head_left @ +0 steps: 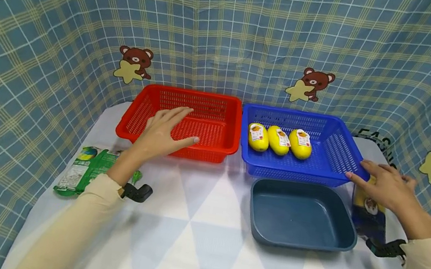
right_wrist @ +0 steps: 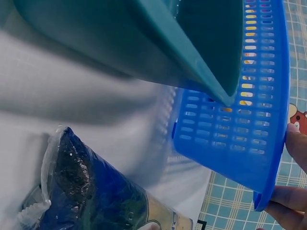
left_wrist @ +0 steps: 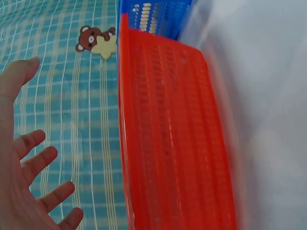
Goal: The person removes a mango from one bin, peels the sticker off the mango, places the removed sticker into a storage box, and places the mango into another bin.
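Note:
My left hand [head_left: 160, 132] hovers over the left part of a red plastic basket [head_left: 234, 130], its fingers spread and the thumb pointing right. Nothing is in that hand, and the left wrist view shows its fingertips apart from the basket. On the right, my right hand [head_left: 388, 187] pinches the front right corner of a blue plastic basket [head_left: 291, 170]; the right wrist view has the thumb and fingers at its rim. Three yellow melons [head_left: 257, 138] with white labels lie in the left part of the blue basket.
In front of the blue basket stands a dark teal tub [head_left: 299, 220]. A dark blue and yellow bag [head_left: 368, 217] lies below my right hand. Beside my left forearm are a green and white packet [head_left: 85, 170] and a small green item [head_left: 137, 176]. Checked cloth [head_left: 233, 28] hangs behind.

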A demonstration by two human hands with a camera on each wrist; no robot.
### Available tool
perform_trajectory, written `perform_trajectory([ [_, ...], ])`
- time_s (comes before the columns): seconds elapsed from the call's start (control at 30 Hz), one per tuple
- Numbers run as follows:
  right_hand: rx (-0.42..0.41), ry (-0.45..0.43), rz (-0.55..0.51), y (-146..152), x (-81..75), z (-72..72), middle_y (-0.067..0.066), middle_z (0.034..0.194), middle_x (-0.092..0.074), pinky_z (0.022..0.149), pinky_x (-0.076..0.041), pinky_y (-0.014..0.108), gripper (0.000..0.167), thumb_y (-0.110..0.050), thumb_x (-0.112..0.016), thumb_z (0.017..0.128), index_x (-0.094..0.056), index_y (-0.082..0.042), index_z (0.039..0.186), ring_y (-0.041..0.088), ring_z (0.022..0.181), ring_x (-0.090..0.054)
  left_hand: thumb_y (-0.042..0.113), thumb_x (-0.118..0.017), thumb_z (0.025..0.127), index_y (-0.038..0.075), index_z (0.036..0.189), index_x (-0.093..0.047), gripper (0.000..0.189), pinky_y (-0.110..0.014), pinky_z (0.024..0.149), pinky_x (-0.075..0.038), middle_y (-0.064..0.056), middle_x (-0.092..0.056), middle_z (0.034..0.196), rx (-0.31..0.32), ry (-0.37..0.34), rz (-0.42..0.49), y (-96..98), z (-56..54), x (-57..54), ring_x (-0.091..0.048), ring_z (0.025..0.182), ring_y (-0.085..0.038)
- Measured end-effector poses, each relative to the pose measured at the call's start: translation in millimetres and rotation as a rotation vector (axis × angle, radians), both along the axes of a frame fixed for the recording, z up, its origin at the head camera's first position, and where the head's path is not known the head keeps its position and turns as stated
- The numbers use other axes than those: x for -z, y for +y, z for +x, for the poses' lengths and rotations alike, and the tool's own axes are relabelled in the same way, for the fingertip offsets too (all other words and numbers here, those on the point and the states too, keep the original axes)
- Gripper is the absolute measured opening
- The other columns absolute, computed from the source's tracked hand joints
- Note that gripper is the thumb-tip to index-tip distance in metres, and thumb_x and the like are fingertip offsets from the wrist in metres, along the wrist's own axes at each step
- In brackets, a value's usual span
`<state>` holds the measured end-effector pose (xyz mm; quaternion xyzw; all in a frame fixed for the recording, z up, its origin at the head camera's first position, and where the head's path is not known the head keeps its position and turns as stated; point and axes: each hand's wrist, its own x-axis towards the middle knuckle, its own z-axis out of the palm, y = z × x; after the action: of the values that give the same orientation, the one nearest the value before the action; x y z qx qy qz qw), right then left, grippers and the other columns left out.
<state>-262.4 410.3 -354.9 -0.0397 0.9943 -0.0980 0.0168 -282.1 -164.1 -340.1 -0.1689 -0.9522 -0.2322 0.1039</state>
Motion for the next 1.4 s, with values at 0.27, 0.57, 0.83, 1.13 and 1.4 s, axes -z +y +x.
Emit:
perform_trajectory([
  [0.27, -0.004, 0.019, -0.024, 3, 3.4, 0.4, 0.035, 0.151, -0.03, 0.086, -0.013, 0.081, 0.089, -0.066, -0.045, 0.097, -0.03, 0.0, 0.154, 0.061, 0.13, -0.023, 0.075, -0.059, 0.082, 0.03, 0.157, -0.034, 0.091, -0.059, 0.109, -0.025, -0.001, -0.032, 0.16, 0.049, -0.027, -0.005, 43.4, -21.9, -0.9, -0.029, 0.14, -0.032],
  [0.57, 0.01, 0.023, -0.027, 0, 1.8, -0.7, 0.034, 0.152, -0.029, 0.087, -0.013, 0.08, 0.09, -0.068, -0.045, 0.096, -0.031, 0.0, 0.154, 0.06, 0.131, -0.024, 0.081, -0.058, 0.077, 0.031, 0.157, -0.033, 0.097, -0.058, 0.11, -0.024, 0.002, -0.033, 0.16, 0.106, -0.045, -0.018, 87.5, -46.8, -2.6, -0.031, 0.137, -0.029],
  [0.83, -0.001, 0.024, -0.021, -2, 3.1, 0.5, 0.033, 0.153, -0.029, 0.087, -0.014, 0.08, 0.089, -0.067, -0.046, 0.096, -0.033, 0.001, 0.153, 0.062, 0.129, -0.025, 0.074, -0.065, 0.078, 0.029, 0.156, -0.036, 0.094, -0.054, 0.107, -0.028, 0.001, -0.033, 0.159, 0.158, -0.051, -0.058, 117.8, -65.8, -4.1, -0.032, 0.137, -0.028],
  [1.13, 0.005, 0.03, -0.024, -2, 6.9, 1.0, 0.036, 0.151, -0.031, 0.089, -0.012, 0.081, 0.089, -0.066, -0.047, 0.096, -0.033, 0.001, 0.152, 0.063, 0.128, -0.026, 0.075, -0.063, 0.079, 0.028, 0.155, -0.038, 0.093, -0.051, 0.105, -0.03, 0.0, -0.036, 0.158, 0.182, -0.074, -0.09, 142.2, -84.8, -8.1, -0.035, 0.133, -0.027],
  [1.4, 0.018, 0.033, -0.025, -2, 8.1, 0.6, 0.035, 0.151, -0.03, 0.089, -0.012, 0.081, 0.089, -0.066, -0.047, 0.096, -0.031, -0.001, 0.154, 0.063, 0.129, -0.025, 0.076, -0.062, 0.078, 0.027, 0.156, -0.037, 0.095, -0.05, 0.1, -0.033, -0.001, -0.038, 0.157, 0.175, -0.125, -0.136, 159.1, -105.4, -4.7, -0.036, 0.131, -0.028],
])
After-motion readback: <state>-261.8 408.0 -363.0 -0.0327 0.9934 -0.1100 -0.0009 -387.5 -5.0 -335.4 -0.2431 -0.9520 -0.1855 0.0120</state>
